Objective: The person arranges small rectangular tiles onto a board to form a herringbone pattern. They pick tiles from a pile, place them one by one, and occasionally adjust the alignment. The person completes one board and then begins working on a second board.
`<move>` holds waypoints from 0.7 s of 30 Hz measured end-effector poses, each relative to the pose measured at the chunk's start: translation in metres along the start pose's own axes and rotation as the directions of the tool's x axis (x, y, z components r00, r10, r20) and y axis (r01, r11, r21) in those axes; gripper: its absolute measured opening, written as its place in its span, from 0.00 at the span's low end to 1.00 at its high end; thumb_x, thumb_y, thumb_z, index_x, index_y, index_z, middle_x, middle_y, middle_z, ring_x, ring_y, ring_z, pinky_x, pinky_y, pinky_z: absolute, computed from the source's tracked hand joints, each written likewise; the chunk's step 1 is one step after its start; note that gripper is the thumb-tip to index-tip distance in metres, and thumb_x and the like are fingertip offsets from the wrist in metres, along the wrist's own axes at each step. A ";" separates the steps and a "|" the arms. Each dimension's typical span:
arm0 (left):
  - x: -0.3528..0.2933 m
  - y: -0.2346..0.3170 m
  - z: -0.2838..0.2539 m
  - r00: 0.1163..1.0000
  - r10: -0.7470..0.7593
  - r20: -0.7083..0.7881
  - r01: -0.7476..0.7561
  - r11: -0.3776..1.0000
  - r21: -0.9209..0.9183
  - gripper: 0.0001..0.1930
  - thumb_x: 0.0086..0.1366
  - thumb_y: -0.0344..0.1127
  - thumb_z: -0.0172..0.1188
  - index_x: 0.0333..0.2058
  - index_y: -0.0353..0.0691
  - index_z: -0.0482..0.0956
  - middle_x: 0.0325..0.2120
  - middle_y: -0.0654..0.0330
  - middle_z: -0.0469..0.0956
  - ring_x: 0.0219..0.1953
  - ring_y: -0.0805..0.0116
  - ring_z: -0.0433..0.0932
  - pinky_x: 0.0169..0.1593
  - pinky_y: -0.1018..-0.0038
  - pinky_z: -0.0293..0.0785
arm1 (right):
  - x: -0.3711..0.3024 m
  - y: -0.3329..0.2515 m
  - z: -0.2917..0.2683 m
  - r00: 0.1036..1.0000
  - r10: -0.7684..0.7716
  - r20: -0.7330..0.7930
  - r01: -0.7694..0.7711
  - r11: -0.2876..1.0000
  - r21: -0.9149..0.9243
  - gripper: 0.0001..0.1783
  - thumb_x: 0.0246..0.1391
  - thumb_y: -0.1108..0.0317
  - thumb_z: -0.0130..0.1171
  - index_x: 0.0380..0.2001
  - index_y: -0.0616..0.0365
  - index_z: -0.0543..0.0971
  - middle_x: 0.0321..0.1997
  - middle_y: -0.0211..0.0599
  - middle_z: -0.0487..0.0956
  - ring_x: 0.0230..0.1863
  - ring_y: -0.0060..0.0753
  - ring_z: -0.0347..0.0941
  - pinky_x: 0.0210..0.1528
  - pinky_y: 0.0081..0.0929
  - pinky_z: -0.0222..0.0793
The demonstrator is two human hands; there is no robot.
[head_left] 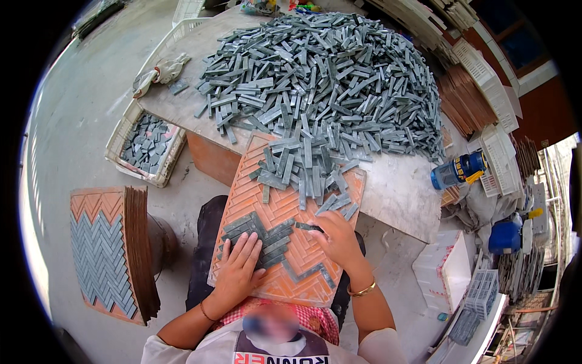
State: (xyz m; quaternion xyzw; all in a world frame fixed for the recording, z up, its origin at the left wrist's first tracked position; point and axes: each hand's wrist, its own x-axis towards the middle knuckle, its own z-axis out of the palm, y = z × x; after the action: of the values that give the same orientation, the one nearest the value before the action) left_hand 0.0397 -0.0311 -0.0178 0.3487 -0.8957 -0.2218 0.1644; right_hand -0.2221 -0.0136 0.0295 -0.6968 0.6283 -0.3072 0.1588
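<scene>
An orange mould board [242, 182] with herringbone grooves lies tilted across my lap, its far end at the table edge. Dark grey-green stone strips [276, 242] fill part of its grooves in the middle and left. My left hand [240, 265] rests flat on the board, fingers spread over the laid strips. Between the thumb and fingers of my right hand [333, 236] is a dark stone strip [308, 227], held just right of the laid ones. A short zigzag of strips [309, 275] sits nearer to me. Loose strips [303, 164] spill onto the board's far end.
A big heap of stone strips [327, 73] covers the table [400, 188]. At left stand a stack of mould boards [136, 255], the top one filled, and a white crate [173, 161] of stone pieces. A blue bottle [458, 170] and a white box [442, 267] are at right.
</scene>
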 end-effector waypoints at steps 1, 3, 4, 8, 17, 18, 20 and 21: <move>0.000 0.001 -0.001 1.000 0.006 0.002 -0.006 1.000 -0.003 0.36 0.52 0.38 0.65 0.59 0.35 0.64 0.61 0.53 0.62 0.66 0.55 0.57 0.66 0.50 0.48 | 0.009 -0.004 0.009 1.000 -0.010 0.020 0.010 1.000 0.010 0.12 0.44 0.74 0.64 0.35 0.61 0.77 0.34 0.40 0.76 0.39 0.43 0.72 0.40 0.34 0.68; 0.000 0.000 -0.003 1.000 0.011 -0.004 -0.011 1.000 -0.001 0.36 0.51 0.37 0.65 0.59 0.36 0.64 0.61 0.53 0.62 0.65 0.55 0.58 0.66 0.50 0.48 | 0.023 -0.009 0.028 0.997 -0.031 0.065 0.028 0.999 0.038 0.13 0.45 0.73 0.64 0.36 0.61 0.77 0.35 0.41 0.76 0.38 0.42 0.73 0.40 0.33 0.69; 0.000 -0.001 -0.004 1.000 0.008 -0.013 -0.008 1.000 -0.002 0.36 0.51 0.37 0.65 0.59 0.36 0.64 0.61 0.53 0.62 0.65 0.55 0.58 0.66 0.50 0.48 | 0.027 -0.014 0.035 0.998 -0.008 0.056 0.006 0.999 0.041 0.14 0.44 0.73 0.64 0.37 0.62 0.77 0.35 0.41 0.76 0.38 0.42 0.73 0.39 0.34 0.69; -0.004 -0.005 -0.005 0.999 -0.011 -0.033 0.011 1.000 -0.016 0.36 0.51 0.36 0.65 0.59 0.36 0.64 0.61 0.53 0.62 0.65 0.55 0.58 0.66 0.51 0.48 | 0.034 -0.028 0.065 0.998 0.049 0.032 -0.050 0.999 0.011 0.17 0.44 0.72 0.65 0.40 0.62 0.76 0.34 0.42 0.76 0.35 0.42 0.74 0.37 0.34 0.70; 0.000 -0.006 -0.013 0.999 -0.001 -0.051 -0.001 0.999 -0.043 0.35 0.51 0.34 0.64 0.58 0.35 0.64 0.61 0.52 0.63 0.65 0.55 0.59 0.66 0.52 0.48 | 0.035 -0.045 0.082 0.990 0.141 -0.015 -0.141 0.990 -0.009 0.15 0.49 0.73 0.61 0.42 0.63 0.76 0.37 0.46 0.77 0.35 0.47 0.75 0.37 0.35 0.71; 0.002 -0.007 -0.013 0.999 0.000 -0.050 -0.002 0.999 -0.041 0.35 0.51 0.34 0.64 0.59 0.35 0.64 0.61 0.52 0.62 0.65 0.55 0.59 0.66 0.51 0.48 | 0.036 -0.047 0.080 0.992 0.122 -0.018 -0.123 0.991 -0.045 0.14 0.49 0.73 0.61 0.41 0.64 0.76 0.38 0.46 0.77 0.35 0.49 0.75 0.37 0.35 0.71; 0.007 -0.009 -0.014 0.999 0.002 -0.053 -0.003 1.000 -0.021 0.35 0.51 0.33 0.64 0.59 0.34 0.64 0.61 0.52 0.62 0.65 0.55 0.58 0.66 0.52 0.48 | 0.036 -0.045 0.085 0.995 0.071 -0.071 -0.076 0.995 -0.065 0.12 0.50 0.73 0.60 0.39 0.64 0.77 0.37 0.47 0.77 0.35 0.50 0.74 0.37 0.35 0.71; 0.012 -0.009 -0.015 0.998 0.006 -0.055 -0.007 1.000 -0.011 0.35 0.52 0.33 0.64 0.59 0.34 0.63 0.62 0.52 0.62 0.65 0.55 0.58 0.66 0.52 0.48 | 0.036 -0.043 0.086 0.994 0.045 -0.100 -0.053 0.996 -0.078 0.11 0.50 0.73 0.60 0.38 0.63 0.77 0.37 0.47 0.78 0.34 0.51 0.74 0.37 0.35 0.71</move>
State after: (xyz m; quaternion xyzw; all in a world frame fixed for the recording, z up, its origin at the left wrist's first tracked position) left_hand 0.0432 -0.0497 -0.0085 0.3510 -0.8907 -0.2164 0.1915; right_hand -0.1336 -0.0561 -0.0018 -0.6710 0.6641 -0.3117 0.1072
